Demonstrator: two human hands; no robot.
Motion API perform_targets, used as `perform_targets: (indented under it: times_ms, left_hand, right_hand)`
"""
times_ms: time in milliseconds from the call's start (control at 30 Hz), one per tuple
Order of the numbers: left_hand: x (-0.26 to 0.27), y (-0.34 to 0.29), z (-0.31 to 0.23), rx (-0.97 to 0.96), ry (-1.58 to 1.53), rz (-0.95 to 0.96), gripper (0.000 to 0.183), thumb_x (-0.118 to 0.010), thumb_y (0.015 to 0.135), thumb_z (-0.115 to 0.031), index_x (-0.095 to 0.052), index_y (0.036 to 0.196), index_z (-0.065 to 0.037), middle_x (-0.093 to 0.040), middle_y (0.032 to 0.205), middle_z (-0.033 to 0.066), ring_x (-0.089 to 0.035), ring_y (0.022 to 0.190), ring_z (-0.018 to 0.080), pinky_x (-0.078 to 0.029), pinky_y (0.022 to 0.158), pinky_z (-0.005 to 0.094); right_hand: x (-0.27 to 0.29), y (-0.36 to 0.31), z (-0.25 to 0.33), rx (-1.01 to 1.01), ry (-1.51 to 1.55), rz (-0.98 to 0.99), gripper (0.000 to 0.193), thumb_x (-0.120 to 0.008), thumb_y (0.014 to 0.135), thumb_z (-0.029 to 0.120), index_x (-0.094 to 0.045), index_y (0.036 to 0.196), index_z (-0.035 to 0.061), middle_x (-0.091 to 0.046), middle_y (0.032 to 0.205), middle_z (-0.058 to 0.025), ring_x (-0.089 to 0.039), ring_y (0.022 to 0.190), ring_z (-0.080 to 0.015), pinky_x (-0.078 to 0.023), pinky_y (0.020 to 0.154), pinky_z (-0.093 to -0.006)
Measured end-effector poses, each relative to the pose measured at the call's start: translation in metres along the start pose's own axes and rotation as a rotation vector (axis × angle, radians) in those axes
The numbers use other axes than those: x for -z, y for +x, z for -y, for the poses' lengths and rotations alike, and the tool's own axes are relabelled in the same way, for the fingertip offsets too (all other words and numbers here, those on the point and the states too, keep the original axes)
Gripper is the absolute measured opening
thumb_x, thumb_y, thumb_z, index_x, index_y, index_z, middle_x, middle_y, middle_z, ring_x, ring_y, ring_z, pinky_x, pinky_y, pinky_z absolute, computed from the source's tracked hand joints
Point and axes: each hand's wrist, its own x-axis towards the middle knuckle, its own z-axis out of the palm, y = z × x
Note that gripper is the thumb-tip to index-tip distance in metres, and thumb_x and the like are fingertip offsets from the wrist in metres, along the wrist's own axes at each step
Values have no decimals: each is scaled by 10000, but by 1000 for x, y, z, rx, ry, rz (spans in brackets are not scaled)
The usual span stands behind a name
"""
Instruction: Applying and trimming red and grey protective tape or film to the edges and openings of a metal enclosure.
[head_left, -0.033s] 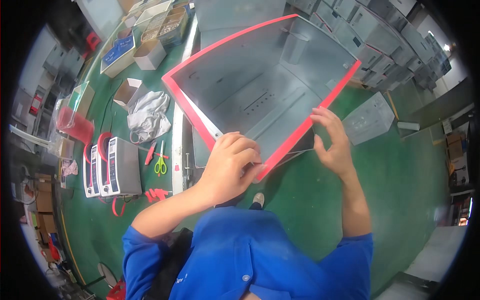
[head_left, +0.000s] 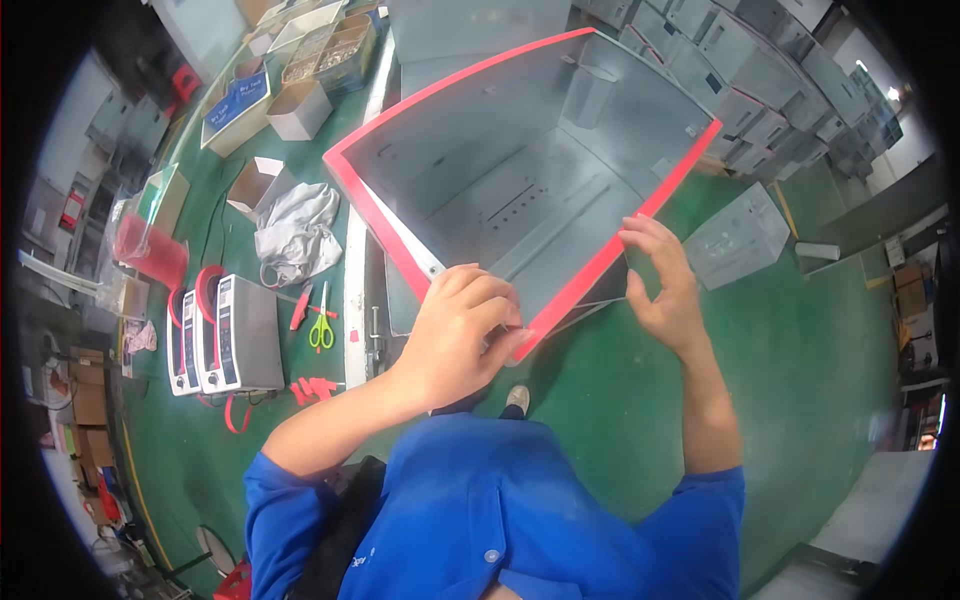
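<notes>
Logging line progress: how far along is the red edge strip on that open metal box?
Done: red strip already lines all four rim edges of the grey metal box.
In hand: left hand presses the strip at the near corner; right hand pinches the right edge close by.
Left: apparently only that corner join; whether the ends meet is hidden under the fingers. Green-handled scissors lie unused on the table.

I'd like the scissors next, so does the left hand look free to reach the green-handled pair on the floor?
Probably not at once: the left hand is pressed on the red-edged metal box's near corner. The green-handled scissors lie unobstructed to its left.
</notes>
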Motion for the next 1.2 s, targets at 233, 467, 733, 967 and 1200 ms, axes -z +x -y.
perform_targets:
  times_ms: [233,467,733,967,1200]
  left_hand:
    - [5,3,-2,40,22,80,159,-704,714,-125,-571,767,-55,-565,881,56,-493,927,276,-363,869,390]
    - [6,7,-5,7,-2,67,201,-714,694,-177,-563,733,-51,-550,738,78,-497,791,260,-354,823,356]
    - [12,12,-9,135,26,234,173,-710,710,-158,-581,783,-71,-572,767,44,-528,812,239,-367,838,366]
    - [10,14,-6,132,23,198,109,-674,739,-125,-584,754,-67,-579,751,36,-525,774,224,-371,802,350]
    - [13,18,-4,217,-46,260,103,-635,769,-138,-585,742,-52,-579,755,48,-519,757,224,-368,788,343]
  right_hand:
    - [-6,-3,-5,15,-6,-12,417,-501,678,-39,-544,1084,47,-524,1172,-112,-452,1155,-310,-353,976,-399]
    - [-9,-4,-6,8,28,-18,417,-493,679,-42,-545,1083,48,-523,1178,-106,-435,1173,-305,-339,988,-400]
    - [-10,-7,-9,3,44,-32,428,-486,681,-39,-543,1093,60,-519,1193,-94,-424,1188,-303,-334,996,-399]
    - [-12,-8,-11,14,63,-42,435,-479,678,-41,-542,1096,61,-514,1202,-92,-417,1196,-303,-330,1000,-399]
    - [-13,-9,-13,19,71,-44,441,-470,675,-48,-542,1096,60,-514,1201,-90,-418,1197,-297,-331,1000,-397]
